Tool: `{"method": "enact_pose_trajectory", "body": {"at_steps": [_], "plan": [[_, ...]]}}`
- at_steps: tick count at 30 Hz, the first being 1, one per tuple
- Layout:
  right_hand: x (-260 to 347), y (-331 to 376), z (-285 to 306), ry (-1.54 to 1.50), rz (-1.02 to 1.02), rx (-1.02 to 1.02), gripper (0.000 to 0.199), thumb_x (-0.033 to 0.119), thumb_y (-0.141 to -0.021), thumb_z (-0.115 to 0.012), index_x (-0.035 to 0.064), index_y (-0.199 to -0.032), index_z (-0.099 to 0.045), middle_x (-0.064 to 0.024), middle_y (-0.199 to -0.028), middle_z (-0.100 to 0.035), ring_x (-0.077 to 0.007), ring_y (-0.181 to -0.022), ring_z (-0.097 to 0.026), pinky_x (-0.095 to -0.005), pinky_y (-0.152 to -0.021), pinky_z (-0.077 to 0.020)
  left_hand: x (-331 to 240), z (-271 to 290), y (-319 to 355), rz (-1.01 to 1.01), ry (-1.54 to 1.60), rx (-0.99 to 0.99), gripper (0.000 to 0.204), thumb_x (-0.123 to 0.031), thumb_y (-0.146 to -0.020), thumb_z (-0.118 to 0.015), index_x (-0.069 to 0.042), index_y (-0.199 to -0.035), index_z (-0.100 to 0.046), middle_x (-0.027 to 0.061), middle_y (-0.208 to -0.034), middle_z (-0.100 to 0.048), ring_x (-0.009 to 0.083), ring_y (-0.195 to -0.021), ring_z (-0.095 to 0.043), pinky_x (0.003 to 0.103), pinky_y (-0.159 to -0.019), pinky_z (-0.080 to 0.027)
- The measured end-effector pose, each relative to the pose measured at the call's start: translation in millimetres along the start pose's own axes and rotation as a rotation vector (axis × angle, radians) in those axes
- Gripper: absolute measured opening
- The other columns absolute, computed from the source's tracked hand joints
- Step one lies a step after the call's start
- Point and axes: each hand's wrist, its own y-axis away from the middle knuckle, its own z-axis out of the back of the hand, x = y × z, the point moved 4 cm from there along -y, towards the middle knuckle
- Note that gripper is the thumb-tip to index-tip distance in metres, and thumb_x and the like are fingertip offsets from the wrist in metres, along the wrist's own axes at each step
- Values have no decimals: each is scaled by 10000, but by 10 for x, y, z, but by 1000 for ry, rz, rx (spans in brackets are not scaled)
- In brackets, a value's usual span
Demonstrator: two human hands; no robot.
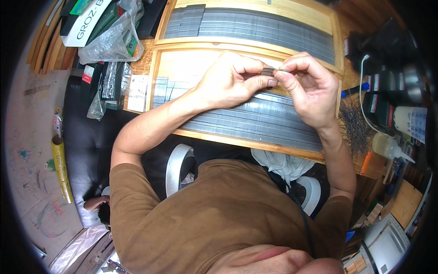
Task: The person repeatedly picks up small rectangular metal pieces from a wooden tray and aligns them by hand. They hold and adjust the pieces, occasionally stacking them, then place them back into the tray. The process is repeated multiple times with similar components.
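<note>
Largest item: a shallow wooden tray (pixel 246 142) lay across the bench in front of the person, its floor covered with long grey metal strips (pixel 255 121) packed side by side. A second wooden tray (pixel 319 18) of the same kind sat just behind it, also lined with grey strips. To the left stood a crumpled clear plastic bag (pixel 109 41) and small packets; to the right a loose tuft of dark thin wires (pixel 353 123) and a squeeze bottle (pixel 388 145).

Both hands were raised over the near tray. The left hand (pixel 228 80) was closed in a pinch, thumb and forefinger clamped on a small dark flat bundle (pixel 267 71). The right hand (pixel 305 86) was also closed, its fingertips nipping the far end of the same bundle, where a thin pale piece stuck out; whether it was separate from the bundle could not be told.

Judgement on technique: the work would go best with the left pinch held firm and square so the stack does not fan out, while the right fingertips work on one thin piece only, along its length, without bending it.

The bundle looked short, dark grey, rectangular and thin-edged, like a stack of fine metal pieces, held well above the strips.
</note>
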Motion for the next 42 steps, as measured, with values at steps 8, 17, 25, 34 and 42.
{"method": "enact_pose_trajectory", "body": {"at_steps": [8, 17, 25, 34, 42], "plan": [[45, -15, -4, 131, 47, -6, 55, -55, -851, -758, -30, -899, -747, -85, -870, -720, -140, -814, -673, -251, -728, -532, -40, -10, -4, -50, 10, 2, 180, -99, -961, -715, 5, -814, -709, 49, -711, -700, 41, -688, -623, 233, -611, -515], [68, -18, -3, 169, 69, 7, 51, -54, -856, -751, -27, -899, -747, -83, -867, -716, -139, -810, -675, -251, -726, -534, -43, -1, -11, -31, -2, 30, 129, -95, -958, -712, 4, -881, -738, 80, -794, -751, 80, -756, -695, 242, -681, -565], [86, -33, -1, 191, 83, 17, 47, -57, -861, -739, -26, -895, -743, -78, -861, -710, -138, -804, -673, -250, -722, -533, -39, -5, -17, -38, 14, 32, 111, -86, -960, -704, 4, -907, -742, 82, -818, -757, 83, -772, -698, 243, -686, -567], [100, -33, -14, 184, 74, 16, 48, -56, -868, -731, -22, -900, -740, -74, -856, -701, -130, -786, -672, -248, -717, -538, -16, 6, -9, -8, 10, 34, 111, -94, -957, -711, 5, -921, -745, 74, -797, -748, 73, -727, -666, 246, -651, -542], [74, -52, 78, 189, 87, 5, 23, -29, -891, -728, -25, -911, -739, -66, -844, -703, -121, -765, -657, -236, -693, -520, 12, 3, -14, 45, 3, -2, 158, -129, -952, -729, -19, -1060, -765, 77, -874, -756, 97, -792, -678, 259, -724, -558]]}}
